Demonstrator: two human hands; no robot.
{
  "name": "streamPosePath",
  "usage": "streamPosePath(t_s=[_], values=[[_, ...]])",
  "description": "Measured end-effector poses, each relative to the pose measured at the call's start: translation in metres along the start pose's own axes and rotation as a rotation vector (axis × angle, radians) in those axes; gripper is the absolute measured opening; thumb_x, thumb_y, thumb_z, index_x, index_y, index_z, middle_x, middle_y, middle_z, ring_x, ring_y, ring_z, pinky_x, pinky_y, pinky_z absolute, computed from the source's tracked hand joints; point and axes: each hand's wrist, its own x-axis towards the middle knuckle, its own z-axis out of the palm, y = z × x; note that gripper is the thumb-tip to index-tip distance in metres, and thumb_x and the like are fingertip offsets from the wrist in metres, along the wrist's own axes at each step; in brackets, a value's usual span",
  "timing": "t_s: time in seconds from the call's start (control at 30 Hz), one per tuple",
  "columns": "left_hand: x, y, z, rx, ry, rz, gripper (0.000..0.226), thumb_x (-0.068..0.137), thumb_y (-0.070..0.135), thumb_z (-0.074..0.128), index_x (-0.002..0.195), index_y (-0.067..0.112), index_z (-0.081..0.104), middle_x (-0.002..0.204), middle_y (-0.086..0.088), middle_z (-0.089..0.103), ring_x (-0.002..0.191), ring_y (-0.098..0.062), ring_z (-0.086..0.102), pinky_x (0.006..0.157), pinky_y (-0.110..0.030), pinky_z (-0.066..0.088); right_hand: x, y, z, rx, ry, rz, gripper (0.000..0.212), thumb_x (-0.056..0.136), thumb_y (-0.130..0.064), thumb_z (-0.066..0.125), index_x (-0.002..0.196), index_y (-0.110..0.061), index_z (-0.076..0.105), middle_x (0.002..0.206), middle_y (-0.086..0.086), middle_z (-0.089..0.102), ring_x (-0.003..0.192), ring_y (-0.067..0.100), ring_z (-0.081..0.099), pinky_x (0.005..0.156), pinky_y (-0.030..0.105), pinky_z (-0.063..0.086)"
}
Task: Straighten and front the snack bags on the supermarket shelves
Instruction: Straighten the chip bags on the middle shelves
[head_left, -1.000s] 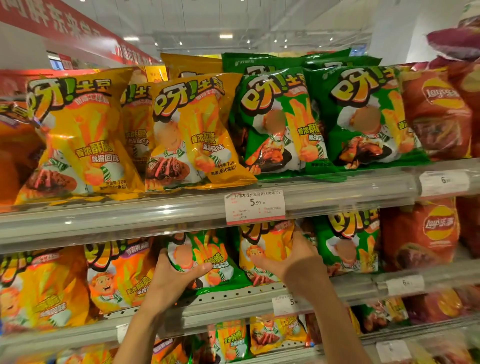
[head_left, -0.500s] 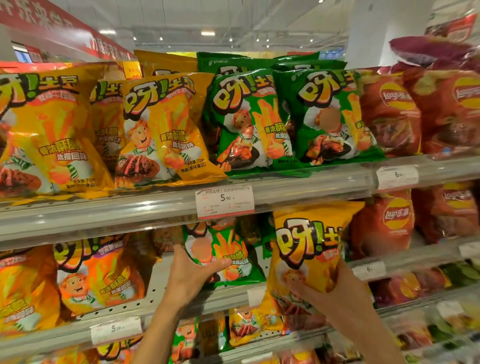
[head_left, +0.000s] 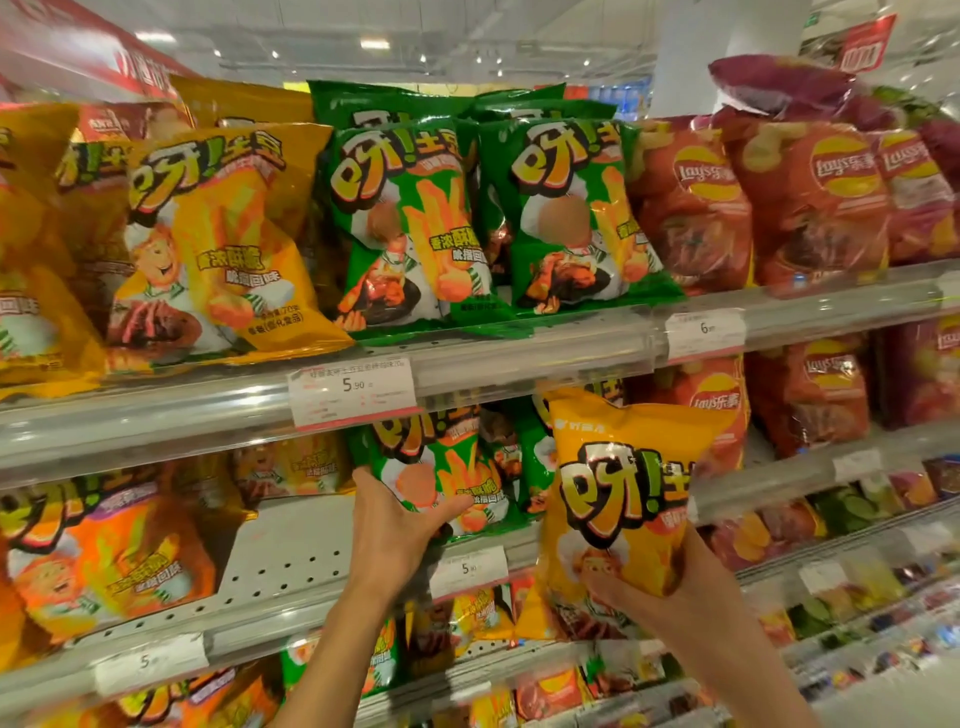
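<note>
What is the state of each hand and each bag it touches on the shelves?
Left hand: grips the green bag.
Green bag: upright on the middle shelf, facing front.
Right hand: grips the yellow bag from below.
Yellow bag: lifted off, in front of the shelf, tilted slightly.
Middle shelf: bare gap left of the green bag.

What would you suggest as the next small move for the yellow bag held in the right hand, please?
Probably carry the yellow bag left to the bare shelf gap: the right hand holds it clear of the green bags, where it doesn't match.
</note>
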Motion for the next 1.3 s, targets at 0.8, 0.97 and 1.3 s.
streamPosePath(t_s=[0.8, 0.97, 1.3], values=[[-0.068, -0.065, -0.134, 0.39, 0.065, 0.417, 0.026, 0.093, 0.05, 0.056, 0.105, 0.028, 0.063, 0.1, 0.012, 0.055, 0.098, -0.01, 0.05, 0.083, -0.03, 0.047, -0.07, -0.058, 0.123, 0.005, -0.104, -0.08, 0.071, 0.061, -0.054, 0.088, 0.119, -0.05, 0.048, 0.097, -0.038, 0.068, 0.085, -0.019, 0.063, 0.059, 0.002, 0.048], [-0.078, -0.116, -0.202, 0.481, 0.228, 0.415, 0.015, 0.09, 0.029, 0.067, 0.099, 0.016, 0.069, 0.1, 0.002, 0.061, 0.093, -0.02, 0.053, 0.078, -0.037, 0.048, -0.072, -0.075, 0.187, -0.032, -0.186, -0.117, 0.069, 0.059, -0.06, 0.087, 0.117, -0.045, 0.053, 0.098, -0.036, 0.068, 0.087, -0.015, 0.065, 0.06, 0.005, 0.049], [-0.077, -0.153, -0.248, 0.726, 0.261, 0.431, 0.02, 0.091, 0.024, 0.063, 0.11, 0.019, 0.068, 0.104, 0.005, 0.056, 0.097, -0.016, 0.049, 0.081, -0.028, 0.043, -0.01, -0.103, 0.246, -0.053, -0.29, -0.292, 0.044, 0.067, -0.04, 0.093, 0.093, -0.031, 0.058, 0.065, -0.019, 0.06, 0.057, -0.004, 0.056, 0.068, 0.024, 0.047]])
